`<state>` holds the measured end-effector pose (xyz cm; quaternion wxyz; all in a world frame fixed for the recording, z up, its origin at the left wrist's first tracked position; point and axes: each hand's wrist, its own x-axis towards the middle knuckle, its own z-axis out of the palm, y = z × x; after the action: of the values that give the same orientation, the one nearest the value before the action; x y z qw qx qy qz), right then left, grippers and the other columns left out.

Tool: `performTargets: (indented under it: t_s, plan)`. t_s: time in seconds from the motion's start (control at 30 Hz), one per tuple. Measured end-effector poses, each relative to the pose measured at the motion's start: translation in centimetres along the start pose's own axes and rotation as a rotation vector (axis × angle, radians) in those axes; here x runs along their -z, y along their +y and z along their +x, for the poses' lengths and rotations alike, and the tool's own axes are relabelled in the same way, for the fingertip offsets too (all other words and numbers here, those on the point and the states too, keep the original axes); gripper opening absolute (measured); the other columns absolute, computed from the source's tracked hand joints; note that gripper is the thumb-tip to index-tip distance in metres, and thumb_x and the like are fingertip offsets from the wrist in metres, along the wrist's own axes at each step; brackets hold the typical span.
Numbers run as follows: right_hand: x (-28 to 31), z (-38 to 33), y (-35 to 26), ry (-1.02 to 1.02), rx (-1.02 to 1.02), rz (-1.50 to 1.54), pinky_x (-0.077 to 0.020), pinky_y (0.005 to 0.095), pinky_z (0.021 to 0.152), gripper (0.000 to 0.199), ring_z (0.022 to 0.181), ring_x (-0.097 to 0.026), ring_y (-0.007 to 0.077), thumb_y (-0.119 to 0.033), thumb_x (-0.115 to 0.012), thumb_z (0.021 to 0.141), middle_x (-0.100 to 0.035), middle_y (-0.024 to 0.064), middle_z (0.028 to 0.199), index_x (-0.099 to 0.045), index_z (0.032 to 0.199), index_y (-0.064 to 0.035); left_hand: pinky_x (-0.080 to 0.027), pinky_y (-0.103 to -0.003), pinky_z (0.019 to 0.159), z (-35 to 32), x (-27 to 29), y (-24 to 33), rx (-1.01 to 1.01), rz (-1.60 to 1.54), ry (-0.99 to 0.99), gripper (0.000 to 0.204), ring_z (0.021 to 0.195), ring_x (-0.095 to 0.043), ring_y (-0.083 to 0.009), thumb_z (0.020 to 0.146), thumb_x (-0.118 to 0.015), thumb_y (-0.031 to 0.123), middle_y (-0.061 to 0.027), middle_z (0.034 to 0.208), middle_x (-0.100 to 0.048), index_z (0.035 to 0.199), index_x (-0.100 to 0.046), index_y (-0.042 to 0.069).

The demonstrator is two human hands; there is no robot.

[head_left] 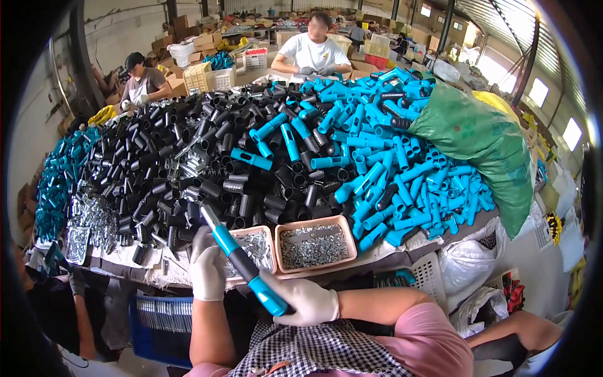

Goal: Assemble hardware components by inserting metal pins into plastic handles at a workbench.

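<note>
Two gloved hands meet at one tool, and we find it held at a slant above the near edge of the surface [160,274]. The tool [244,264] has a bright metal shaft at its upper left end and a black and teal body running down toward the lower right. The right hand [308,298] has its fingers closed round the lower teal part; we judge that this firm grip bears most of the weight. The left hand [208,267] is upright beside the shaft end, its fingers narrow and seemingly against the tool; whether they grip it or only steady it, we cannot tell.

Just beyond the hands, two trays stand side by side: the left tray [271,242] with slender metal pieces, the right tray [320,267] with small ones. We take this placing to be for short reach. Black sleeves [232,186] are heaped behind them, teal handles [408,221] mostly to the right, overlapping where the heaps meet. A green sack [483,141] lies against the teal heap, probably as its container.
</note>
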<state>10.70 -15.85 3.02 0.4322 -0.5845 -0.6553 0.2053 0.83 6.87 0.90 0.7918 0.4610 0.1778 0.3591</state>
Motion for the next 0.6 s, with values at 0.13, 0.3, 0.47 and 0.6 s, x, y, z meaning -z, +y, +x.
performTargets:
  t_s: [0.13,0.3,0.47,0.6]
  plan:
    - [2.8,4.3,3.0,-0.531,0.169,-0.165,-0.052,0.0463,0.072,0.055,0.078,-0.063,0.0383,-0.024,-0.068,0.071,-0.064,0.0223,0.085,-0.055,0.12,-0.0012,-0.051,-0.035,0.054,-1.4,-1.5,0.6,0.277,-0.247,0.045,0.044,0.055,-0.055,-0.0209,0.1,-0.044,0.05,-0.0072,0.073,-0.055,0.113,-0.052,0.009]
    - [16.3,10.1,12.8,-0.232,-0.175,-1.312,-0.0494,0.0408,0.066,0.019,0.07,-0.064,0.0254,-0.025,-0.057,0.08,-0.065,0.0083,0.071,-0.068,0.066,-0.0167,-0.051,-0.028,0.06,-2.1,-0.5,2.9,0.316,0.337,-0.253,0.02,0.062,-0.059,-0.0164,0.094,-0.051,0.015,-0.0093,0.077,-0.06,0.102,-0.056,-0.002]
    - [18.9,13.0,20.0,-0.28,-0.089,-1.549,-0.0435,0.0373,0.081,0.014,0.095,-0.056,0.0195,-0.025,-0.06,0.082,-0.064,-0.0036,0.086,-0.073,0.078,-0.0218,-0.05,-0.027,0.062,-2.8,0.5,-0.8,0.559,0.48,-0.581,0.028,0.069,-0.061,-0.0126,0.092,-0.061,0.021,-0.0067,0.084,-0.062,0.107,-0.059,-0.003]
    - [17.9,13.9,19.7,-0.317,-0.104,-1.519,-0.0441,0.0385,0.082,0.014,0.095,-0.057,0.0196,-0.027,-0.06,0.083,-0.064,-0.0029,0.086,-0.073,0.082,-0.0225,-0.049,-0.027,0.066,-4.1,2.0,-3.2,0.546,0.568,-0.663,0.021,0.07,-0.059,-0.0122,0.091,-0.06,0.013,-0.0057,0.083,-0.062,0.104,-0.059,-0.003]
